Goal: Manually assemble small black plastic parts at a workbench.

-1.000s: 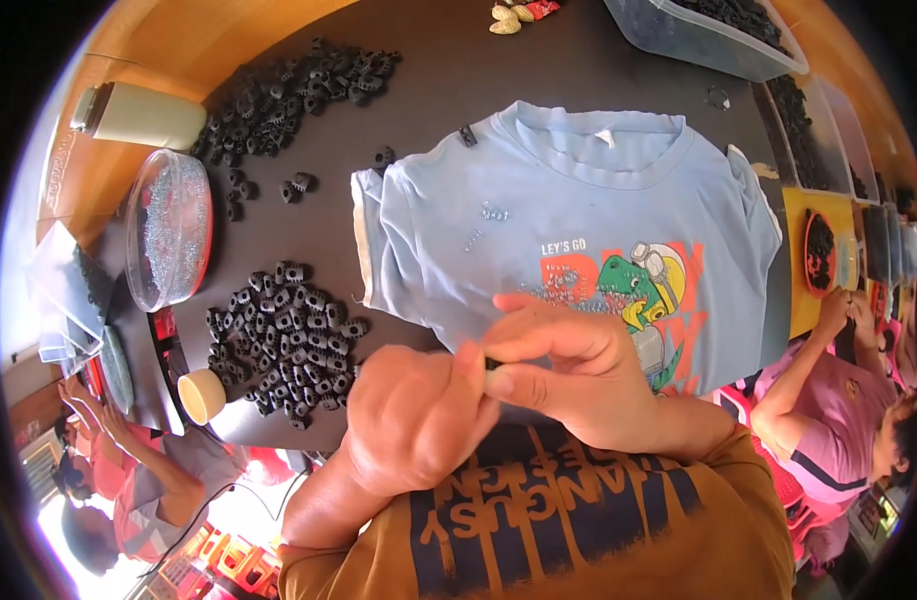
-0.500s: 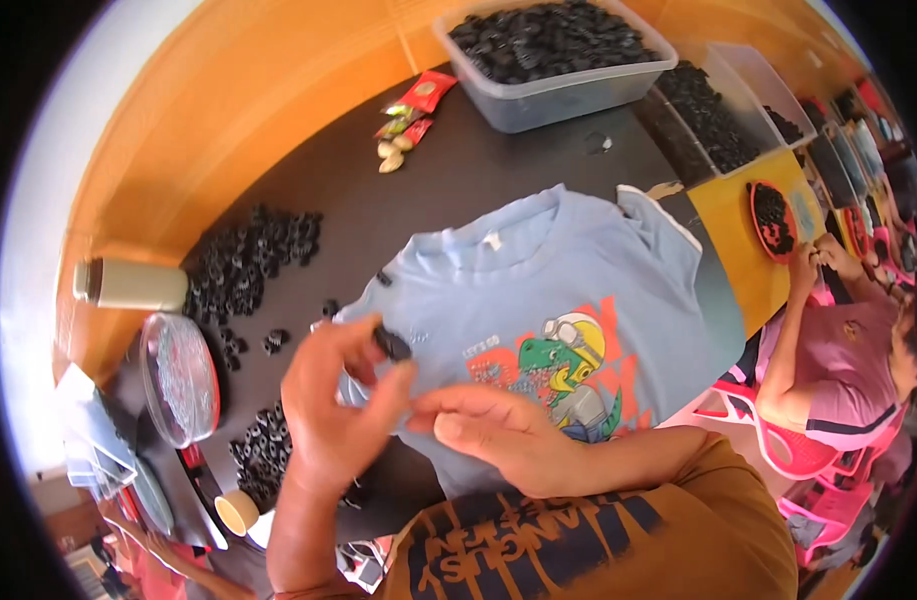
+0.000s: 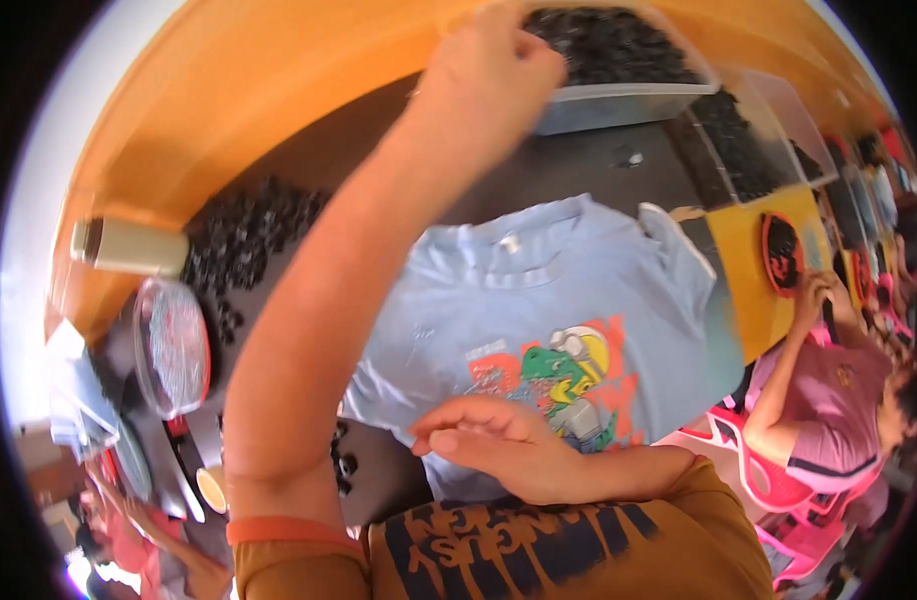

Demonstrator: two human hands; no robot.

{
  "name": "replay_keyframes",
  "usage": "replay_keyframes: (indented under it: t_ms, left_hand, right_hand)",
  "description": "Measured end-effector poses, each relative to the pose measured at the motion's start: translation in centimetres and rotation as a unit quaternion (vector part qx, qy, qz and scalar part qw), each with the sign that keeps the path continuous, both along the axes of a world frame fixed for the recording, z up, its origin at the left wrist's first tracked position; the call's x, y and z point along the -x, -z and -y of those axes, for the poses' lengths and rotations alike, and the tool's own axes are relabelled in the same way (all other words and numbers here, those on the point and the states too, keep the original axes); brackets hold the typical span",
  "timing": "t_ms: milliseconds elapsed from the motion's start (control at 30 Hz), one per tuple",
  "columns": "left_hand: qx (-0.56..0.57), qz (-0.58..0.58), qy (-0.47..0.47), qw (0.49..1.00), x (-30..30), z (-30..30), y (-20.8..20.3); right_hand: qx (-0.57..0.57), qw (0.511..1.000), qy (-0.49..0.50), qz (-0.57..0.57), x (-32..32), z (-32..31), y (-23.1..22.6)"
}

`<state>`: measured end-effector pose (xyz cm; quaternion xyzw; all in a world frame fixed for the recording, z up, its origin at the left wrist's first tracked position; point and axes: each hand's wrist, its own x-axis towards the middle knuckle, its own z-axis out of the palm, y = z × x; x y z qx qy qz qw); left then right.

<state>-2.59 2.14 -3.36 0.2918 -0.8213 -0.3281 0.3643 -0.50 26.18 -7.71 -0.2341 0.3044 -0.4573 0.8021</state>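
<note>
My left hand [image 3: 493, 80] is stretched far forward, at the left end of a clear plastic bin [image 3: 618, 100] heaped with small black parts [image 3: 608, 50]. Its fingers are curled closed; whatever they may hold is hidden. Low over a light blue T-shirt [image 3: 638, 300] with a cartoon dinosaur print is my right hand [image 3: 503, 450], its fingers bent and thumb folded in. Nothing can be made out inside it. Tiny shiny pieces [image 3: 423, 335] lie on the shirt, which is spread across the dark table [image 3: 568, 165].
Loose black parts [image 3: 248, 235] are piled at the left, near a pale flask [image 3: 128, 248] and a clear oval container [image 3: 173, 350] of small shiny pieces. Another clear bin [image 3: 743, 140] stands at the right. A person in a purple shirt [image 3: 828, 410] sits beyond it, by a red tray [image 3: 781, 255].
My left hand has swung forward from above the shirt to the bin; the black part it was pinching no longer shows. My right hand stays nearly in place.
</note>
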Motion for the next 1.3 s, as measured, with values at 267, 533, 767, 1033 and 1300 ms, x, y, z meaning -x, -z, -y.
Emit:
replay_keyframes:
  t_ms: [267, 533, 767, 1033, 1300]
  left_hand:
    - [-0.007, 0.105, -0.029, 0.994, -15.5, -12.6, 5.1]
    - [0.042, 0.164, -0.226, 0.959, -21.2, -10.2, 5.0]
    - [0.065, 0.3, -0.21, 0.928, -21.0, -8.0, 6.6]
    - [-0.213, -0.011, -0.219, 0.952, -21.1, -12.3, 3.8]
    - [-0.559, -0.269, -0.064, 0.782, -20.8, -18.5, 1.3]
  right_hand:
    - [-0.037, 0.993, -0.106, 0.034, 0.1, -0.1, -0.7]
    - [-0.068, 0.995, -0.071, 0.012, -0.7, -0.1, -0.2]
    - [-0.052, 0.998, -0.042, -0.02, -0.9, 0.0, 0.3]
    - [-0.068, 0.997, 0.031, -0.016, -0.8, -0.2, 0.0]
    - [0.301, 0.902, 0.15, -0.269, -0.8, -0.1, 1.0]
